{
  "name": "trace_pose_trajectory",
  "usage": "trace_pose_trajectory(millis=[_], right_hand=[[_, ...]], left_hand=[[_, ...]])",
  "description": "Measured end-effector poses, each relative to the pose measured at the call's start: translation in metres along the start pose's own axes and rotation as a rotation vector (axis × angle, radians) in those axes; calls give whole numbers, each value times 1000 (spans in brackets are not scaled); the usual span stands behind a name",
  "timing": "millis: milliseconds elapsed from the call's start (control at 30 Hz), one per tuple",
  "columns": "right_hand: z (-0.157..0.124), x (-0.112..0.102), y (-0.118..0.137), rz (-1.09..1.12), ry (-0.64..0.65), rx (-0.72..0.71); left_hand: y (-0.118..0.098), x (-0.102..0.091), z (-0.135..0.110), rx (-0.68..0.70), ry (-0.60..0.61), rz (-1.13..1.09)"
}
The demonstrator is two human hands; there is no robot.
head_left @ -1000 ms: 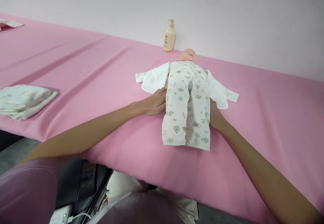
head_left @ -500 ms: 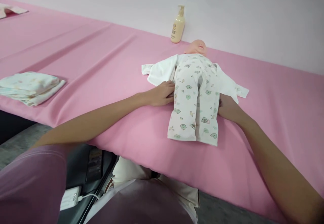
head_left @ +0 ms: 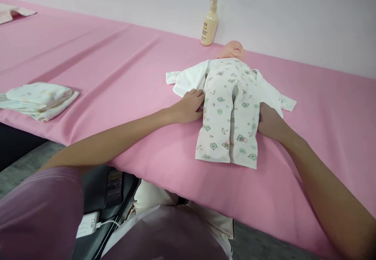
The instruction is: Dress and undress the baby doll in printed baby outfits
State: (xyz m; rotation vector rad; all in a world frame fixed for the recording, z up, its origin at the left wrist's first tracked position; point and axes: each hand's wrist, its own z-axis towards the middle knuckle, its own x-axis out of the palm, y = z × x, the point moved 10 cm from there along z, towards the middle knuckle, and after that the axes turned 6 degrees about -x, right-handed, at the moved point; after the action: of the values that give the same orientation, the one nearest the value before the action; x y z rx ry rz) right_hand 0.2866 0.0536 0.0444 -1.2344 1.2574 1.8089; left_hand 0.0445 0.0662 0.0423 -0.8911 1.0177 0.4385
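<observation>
A baby doll (head_left: 232, 50) lies on its back on the pink table (head_left: 117, 68), head towards the wall. It wears an open white top (head_left: 190, 80), and patterned white trousers (head_left: 229, 122) are spread over its body and legs. My left hand (head_left: 188, 106) rests at the left edge of the trousers, fingers curled on the fabric. On the trousers' right edge my right hand (head_left: 268, 120) is closed, its fingertips hidden by the cloth.
A cream pump bottle (head_left: 209, 24) stands by the wall behind the doll. Folded pale cloths (head_left: 39, 99) lie at the table's left front. Another cloth (head_left: 14, 12) shows at the far left corner. A power bank with a cable (head_left: 88, 224) sits below the table edge.
The view has shifted, so the doll sits higher and further right. Both hands stay at the sides of the trousers and have barely moved against them.
</observation>
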Motion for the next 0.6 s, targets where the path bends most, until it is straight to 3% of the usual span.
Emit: trace_pose_trajectory(millis=[167,433,600], right_hand=[[-6,6,-5,76,63,70],[-3,5,-15,16,83,97],[-5,3,-23,-60,123,88]], left_hand=[[5,5,0,-86,54,76],[9,6,3,-136,112,35],[25,-14,-4,-233,10,69]])
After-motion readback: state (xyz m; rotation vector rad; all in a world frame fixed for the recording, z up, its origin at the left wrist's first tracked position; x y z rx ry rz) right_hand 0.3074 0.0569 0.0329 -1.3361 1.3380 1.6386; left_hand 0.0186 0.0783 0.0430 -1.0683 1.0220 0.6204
